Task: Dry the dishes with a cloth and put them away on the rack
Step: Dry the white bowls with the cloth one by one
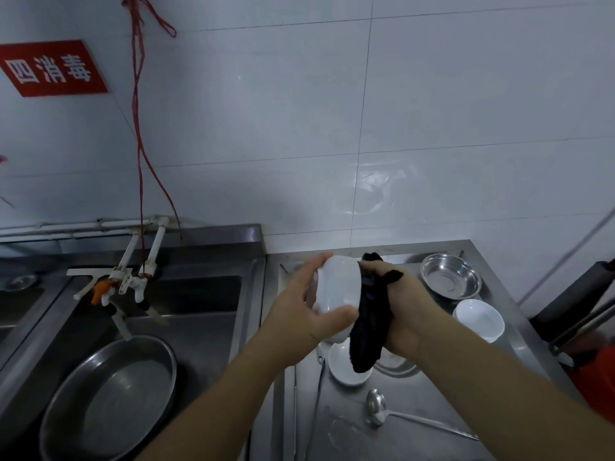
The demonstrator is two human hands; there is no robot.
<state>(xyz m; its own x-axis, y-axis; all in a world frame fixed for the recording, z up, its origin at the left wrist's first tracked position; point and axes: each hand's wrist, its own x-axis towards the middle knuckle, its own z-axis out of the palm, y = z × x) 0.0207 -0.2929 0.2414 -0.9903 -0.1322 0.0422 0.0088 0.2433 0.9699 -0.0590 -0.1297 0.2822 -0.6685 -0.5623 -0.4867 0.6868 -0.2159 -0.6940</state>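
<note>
Above the steel counter (416, 404), head view: white bowl (337, 287) held on its side, gripped by left hand (299, 314), fingers curled over base and rim. Right hand (399, 314) clenched on black cloth (369, 324), pressed against bowl mouth. Below: white saucer (342, 367), second white bowl (479, 319), steel dish (451, 276), ladle (377, 405). Left: sink (206, 314) holding steel basin (109, 397).

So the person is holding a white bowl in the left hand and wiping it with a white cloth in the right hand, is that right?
Nearly. The head view shows that the cloth is black, not white. The rest stands: the left hand holds the white bowl and the right hand wipes it with the cloth.
</note>
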